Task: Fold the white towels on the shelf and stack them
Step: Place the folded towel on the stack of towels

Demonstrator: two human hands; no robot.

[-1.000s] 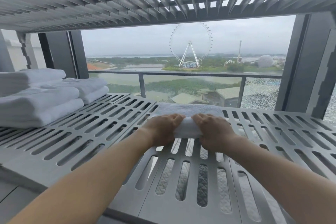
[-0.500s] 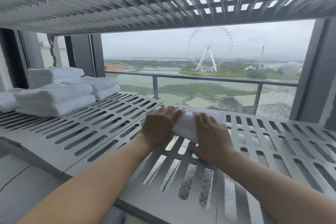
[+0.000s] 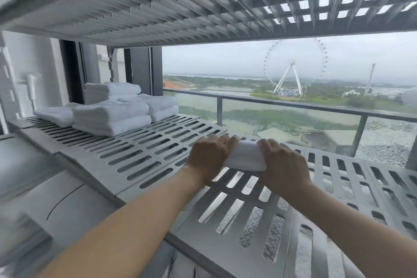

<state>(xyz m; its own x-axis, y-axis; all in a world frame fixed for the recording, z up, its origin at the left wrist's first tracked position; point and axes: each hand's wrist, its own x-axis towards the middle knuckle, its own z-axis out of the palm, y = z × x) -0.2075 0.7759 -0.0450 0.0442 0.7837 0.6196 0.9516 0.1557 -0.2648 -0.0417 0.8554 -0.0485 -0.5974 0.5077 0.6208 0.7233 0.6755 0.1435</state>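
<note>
Your left hand (image 3: 208, 157) and right hand (image 3: 283, 165) grip the folded white towel (image 3: 246, 158), fingers curled over it, above the slotted shelf (image 3: 158, 149).

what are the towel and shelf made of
The towel is likely cotton terry, white and matte; its fold is thick and rounded, and it bulges softly where the left hand and right hand grip it. The shelf is grey and matte, with evenly moulded rounded slots; probably plastic, though painted metal cannot be ruled out.
</note>
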